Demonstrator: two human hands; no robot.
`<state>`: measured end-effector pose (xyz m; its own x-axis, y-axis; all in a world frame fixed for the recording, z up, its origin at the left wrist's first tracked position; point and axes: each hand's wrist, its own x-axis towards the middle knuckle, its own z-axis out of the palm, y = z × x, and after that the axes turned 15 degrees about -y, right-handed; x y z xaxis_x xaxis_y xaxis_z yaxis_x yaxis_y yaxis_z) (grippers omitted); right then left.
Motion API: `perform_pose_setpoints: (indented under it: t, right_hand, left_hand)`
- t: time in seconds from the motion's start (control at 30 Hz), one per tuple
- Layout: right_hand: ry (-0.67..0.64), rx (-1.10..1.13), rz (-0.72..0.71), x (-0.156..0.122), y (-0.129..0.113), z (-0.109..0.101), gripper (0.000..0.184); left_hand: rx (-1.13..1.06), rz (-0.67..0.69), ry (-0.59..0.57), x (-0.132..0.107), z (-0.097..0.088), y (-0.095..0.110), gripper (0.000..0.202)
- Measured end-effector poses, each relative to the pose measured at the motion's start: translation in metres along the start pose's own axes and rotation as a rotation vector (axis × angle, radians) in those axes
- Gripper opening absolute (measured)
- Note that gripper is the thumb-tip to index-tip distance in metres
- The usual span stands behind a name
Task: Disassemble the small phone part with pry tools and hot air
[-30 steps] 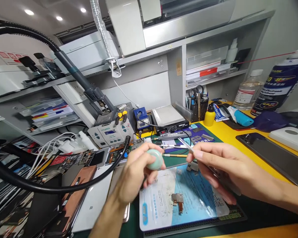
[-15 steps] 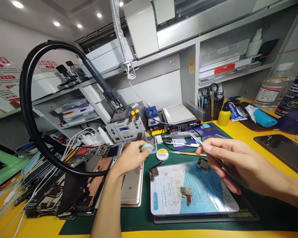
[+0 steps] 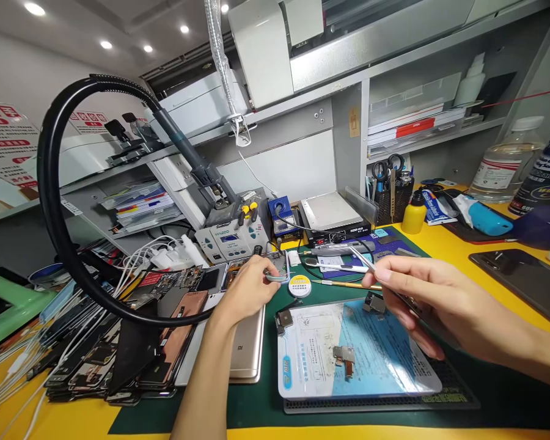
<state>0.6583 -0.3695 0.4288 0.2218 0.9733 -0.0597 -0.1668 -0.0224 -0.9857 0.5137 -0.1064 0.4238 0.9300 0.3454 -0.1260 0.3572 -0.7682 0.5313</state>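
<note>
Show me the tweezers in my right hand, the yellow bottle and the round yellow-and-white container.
Tweezers (image 3: pixel 370 263): head view, on the exposed metal arms.
Yellow bottle (image 3: pixel 413 216): head view, on the body, below the black cap.
Round yellow-and-white container (image 3: pixel 299 285): head view, on the printed top.

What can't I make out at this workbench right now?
In the head view:
Much of the pale green disc: hidden by the left hand.
Part of the tweezers: behind the right hand.
The spray can's right side: cut off by the picture edge.
Fine print on the blue-white mat: too small.
</note>
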Motion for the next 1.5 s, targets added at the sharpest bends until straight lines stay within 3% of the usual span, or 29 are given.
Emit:
perform_pose_setpoints:
  t: [0.33,0.57,0.87,1.3,1.5]
  right_hand:
    - [0.003,-0.023,0.006,-0.001,-0.005,0.001,0.04]
    - [-0.004,-0.026,0.01,-0.002,-0.004,0.003,0.039]
    - [-0.002,-0.031,0.002,-0.001,-0.003,0.001,0.037]
    - [0.059,-0.035,-0.022,0.0,-0.002,-0.002,0.035]
    - [0.151,-0.051,-0.077,0.0,-0.011,-0.005,0.026]
  left_hand:
    - [0.076,0.009,-0.14,-0.004,0.003,-0.004,0.02]
    - [0.111,-0.083,-0.169,-0.011,-0.007,0.004,0.024]
    - [0.152,-0.136,-0.162,-0.009,-0.002,0.002,0.017]
    - [0.109,-0.139,-0.112,-0.012,-0.007,0.0,0.025]
    - [0.081,-0.08,0.052,-0.012,-0.015,0.004,0.018]
